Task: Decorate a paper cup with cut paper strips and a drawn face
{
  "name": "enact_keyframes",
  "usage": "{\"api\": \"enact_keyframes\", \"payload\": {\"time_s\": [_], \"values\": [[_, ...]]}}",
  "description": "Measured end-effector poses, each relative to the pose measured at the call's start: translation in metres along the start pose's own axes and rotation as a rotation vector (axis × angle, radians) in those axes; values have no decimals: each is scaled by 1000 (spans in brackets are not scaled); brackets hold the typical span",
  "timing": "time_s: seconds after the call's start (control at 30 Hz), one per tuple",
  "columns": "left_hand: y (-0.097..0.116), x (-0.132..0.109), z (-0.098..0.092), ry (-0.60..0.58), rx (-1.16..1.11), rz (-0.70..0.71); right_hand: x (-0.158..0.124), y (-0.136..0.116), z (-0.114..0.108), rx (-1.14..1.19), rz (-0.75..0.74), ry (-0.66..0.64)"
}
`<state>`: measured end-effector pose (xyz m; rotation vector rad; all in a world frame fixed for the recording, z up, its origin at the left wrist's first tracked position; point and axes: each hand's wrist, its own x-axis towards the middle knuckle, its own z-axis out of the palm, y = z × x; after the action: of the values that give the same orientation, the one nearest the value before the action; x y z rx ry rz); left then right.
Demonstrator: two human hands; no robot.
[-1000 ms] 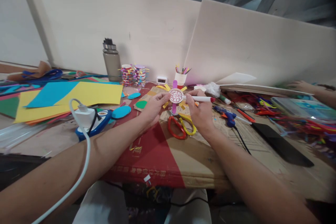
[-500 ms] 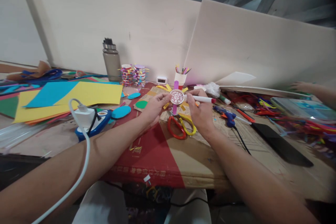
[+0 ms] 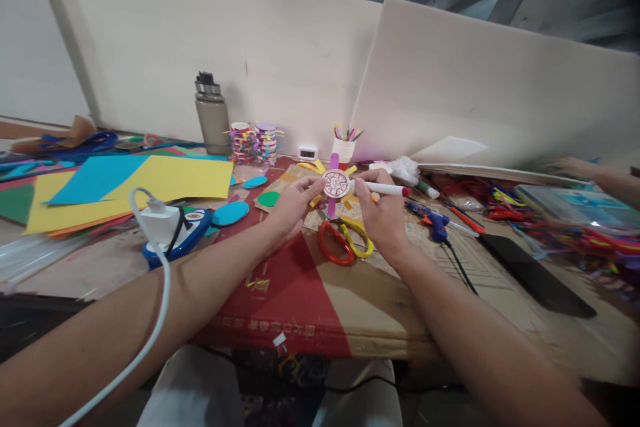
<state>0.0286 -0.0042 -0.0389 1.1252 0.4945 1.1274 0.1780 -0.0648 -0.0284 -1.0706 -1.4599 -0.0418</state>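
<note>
Between my hands is a round white paper disc with a dark red drawn pattern, and purple and yellow strips stick out around it. My left hand pinches the disc's left edge. Closed around a white marker with a red end, my right hand holds its tip at the disc's right edge. Scissors with red and yellow handles lie on the cardboard just below the disc. A green paper circle lies left of my left hand.
Coloured paper sheets, a bottle and two decorated cups stand or lie to the left. At right are a blue glue gun, a black phone and a plastic case. Another person's hand reaches in at far right.
The disc has tilted and shifted very slightly to the left. Both my hands keep their hold. The other person's hand at far right has moved slightly.
</note>
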Motion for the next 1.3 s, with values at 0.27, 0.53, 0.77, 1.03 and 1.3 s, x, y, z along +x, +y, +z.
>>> {"api": "enact_keyframes", "payload": {"time_s": [0.27, 0.53, 0.77, 1.03, 1.3], "values": [[-2, 2, -1, 5, -4, 14, -1, -3, 1, 7, -20, -53], [-2, 2, -2, 1, -2, 25, -1, -2, 0, -71, -20, -119], [-1, 2, -2, 11, 18, 26, -2, -2, 0, -17, -32, -68], [-1, 1, -1, -13, 11, 36, -4, 0, 1, -46, -41, -125], [0, -1, 1, -22, 11, 33, -4, 0, 3, -61, -61, -160]]}}
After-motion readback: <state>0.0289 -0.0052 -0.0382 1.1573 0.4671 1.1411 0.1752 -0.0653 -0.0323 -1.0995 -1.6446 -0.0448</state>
